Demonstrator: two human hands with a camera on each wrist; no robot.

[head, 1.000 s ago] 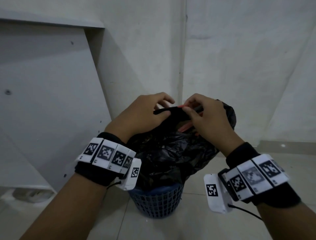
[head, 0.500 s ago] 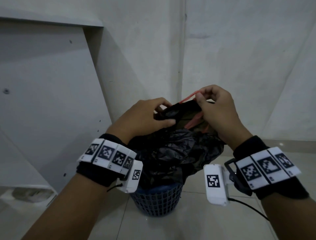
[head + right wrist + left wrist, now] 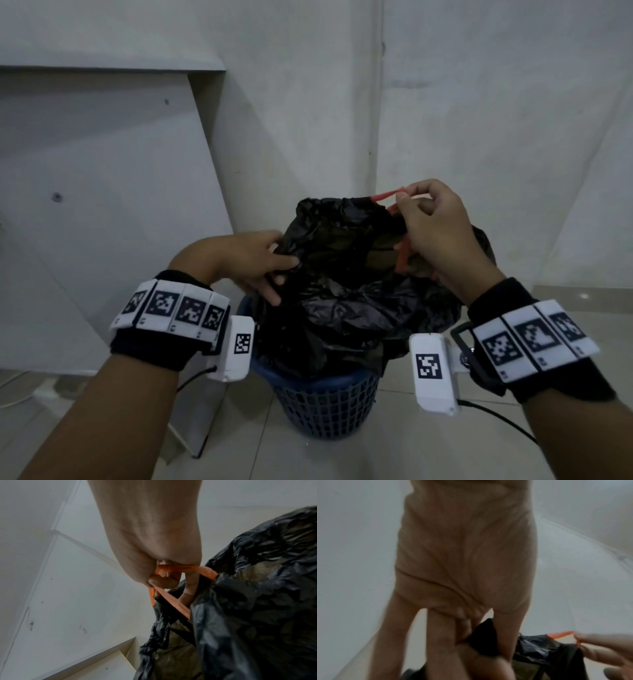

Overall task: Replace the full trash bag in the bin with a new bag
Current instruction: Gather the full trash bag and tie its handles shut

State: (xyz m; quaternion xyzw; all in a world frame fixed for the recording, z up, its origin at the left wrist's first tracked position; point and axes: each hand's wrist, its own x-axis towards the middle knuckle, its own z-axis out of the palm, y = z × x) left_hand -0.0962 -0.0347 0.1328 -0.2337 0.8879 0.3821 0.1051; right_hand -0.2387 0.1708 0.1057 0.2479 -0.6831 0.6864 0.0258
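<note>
A full black trash bag (image 3: 346,301) bulges out of a small blue mesh bin (image 3: 325,401) on the floor. My left hand (image 3: 274,267) pinches a fold of the black plastic (image 3: 484,639) at the bag's left rim. My right hand (image 3: 428,222) is raised at the bag's upper right and pinches the orange drawstring (image 3: 387,196), which also runs down under the palm. In the right wrist view the orange drawstring (image 3: 173,601) loops round the curled fingers (image 3: 163,581) beside the black trash bag (image 3: 257,601). The bag's mouth is spread between the hands.
A large white board (image 3: 102,205) leans against the wall at the left, its lower edge close to the bin. The bin stands near a wall corner (image 3: 380,102). Pale floor tiles (image 3: 428,445) lie to the right. A white cable (image 3: 20,397) lies at the far left.
My right hand has risen and moved right with the orange drawstring. My left hand has dropped to the bag's left rim, so the bag's mouth has spread wider.
</note>
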